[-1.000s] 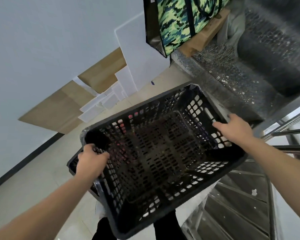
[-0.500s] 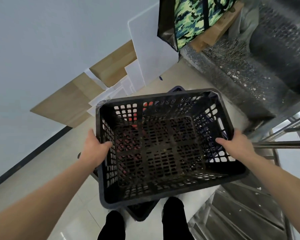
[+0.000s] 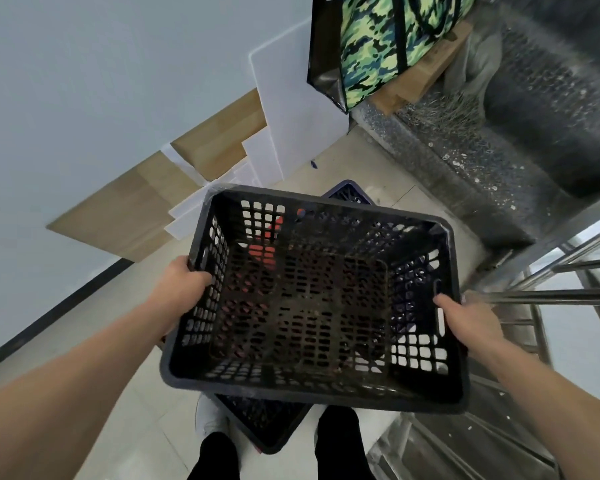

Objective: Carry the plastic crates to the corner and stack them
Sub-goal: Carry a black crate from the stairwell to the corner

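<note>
Both hands, left hand [image 3: 182, 289] and right hand [image 3: 471, 322], grip a black crate [image 3: 312, 299] above another crate [image 3: 267, 424] on the floor.

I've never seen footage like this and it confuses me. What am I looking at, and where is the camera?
There is no machine here. A person wears a camera on the head, so you look down past both arms. The left hand and right hand grip opposite sides of an empty black plastic crate. Below it, a second dark crate sits on the tiled floor by the person's feet. Against the wall lean cardboard sheets and white boards. A camouflage bag is at the top.
</note>
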